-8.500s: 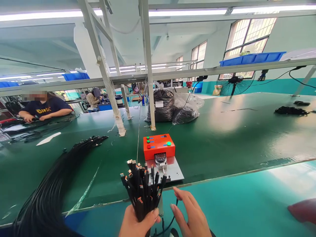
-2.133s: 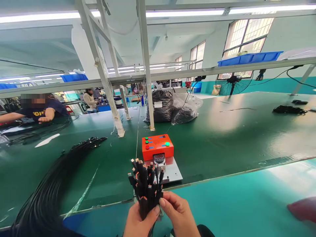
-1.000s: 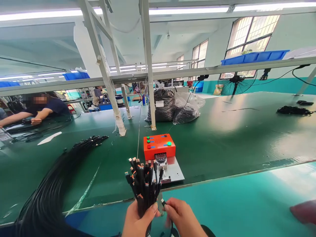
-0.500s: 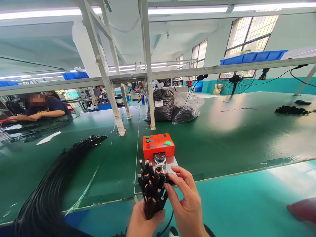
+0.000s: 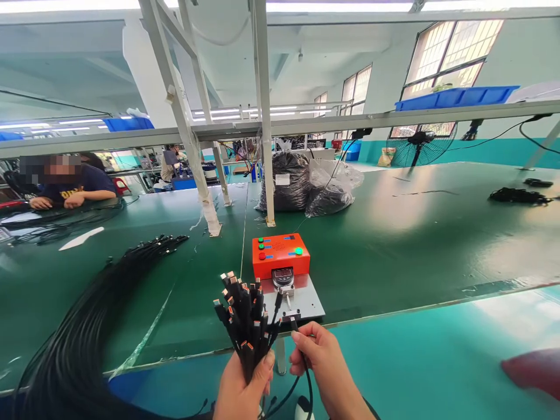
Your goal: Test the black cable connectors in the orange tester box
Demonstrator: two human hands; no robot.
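Cable plug (image 5: 294, 324), just at the front edge of the metal plate (image 5: 311, 300), we do best to hold straight, our right hand (image 5: 318, 357) pinching it thumb-to-forefinger, our left hand (image 5: 245, 379) wrapped round the cable bundle (image 5: 245, 321)

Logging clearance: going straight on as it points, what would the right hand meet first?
Probably the near edge of the metal plate; whether the connector in the right hand touches it is unclear.
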